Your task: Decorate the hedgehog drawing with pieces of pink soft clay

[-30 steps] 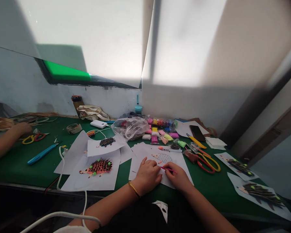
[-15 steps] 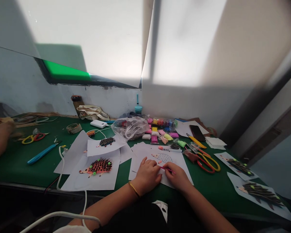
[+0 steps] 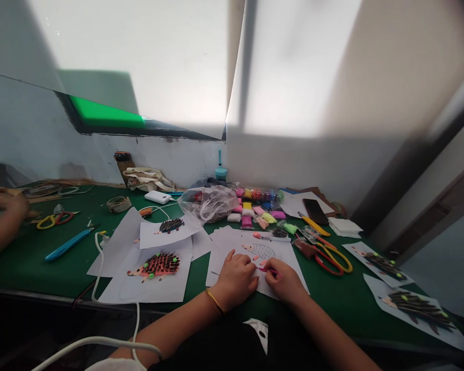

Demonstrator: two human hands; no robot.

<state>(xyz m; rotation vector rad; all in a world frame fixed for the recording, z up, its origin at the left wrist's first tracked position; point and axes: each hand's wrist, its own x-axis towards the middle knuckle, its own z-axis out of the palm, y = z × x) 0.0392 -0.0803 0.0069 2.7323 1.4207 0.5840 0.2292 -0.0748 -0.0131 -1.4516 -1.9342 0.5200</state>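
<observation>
A white sheet of paper (image 3: 294, 263) lies before me, with a hedgehog drawing (image 3: 263, 251) whose face is filled in pale pink. My right hand (image 3: 286, 281) is closed around a thin pink stick-like tool (image 3: 272, 271), its tip pointing left toward my other hand. My left hand (image 3: 237, 275) rests on the paper's lower part, fingers bent together near that tip; whatever they pinch is hidden. Small pink clay pieces (image 3: 255, 258) lie just below the drawing. A capped pen or knife-like white stick (image 3: 272, 237) lies across the sheet's top.
Finished hedgehog pictures (image 3: 160, 268) lie left, others (image 3: 413, 309) right. Behind the sheet are bagged coloured clay packs (image 3: 247, 221) and a plastic bag (image 3: 206, 203). Scissors (image 3: 334, 257), a phone (image 3: 315, 211) and a blue cutter (image 3: 67, 245) lie about. Another person's hand (image 3: 13, 206) works far left.
My right hand has shifted very slightly with the pink tool; my left hand stays nearly in place. The other person's hand at far left has moved a little.
</observation>
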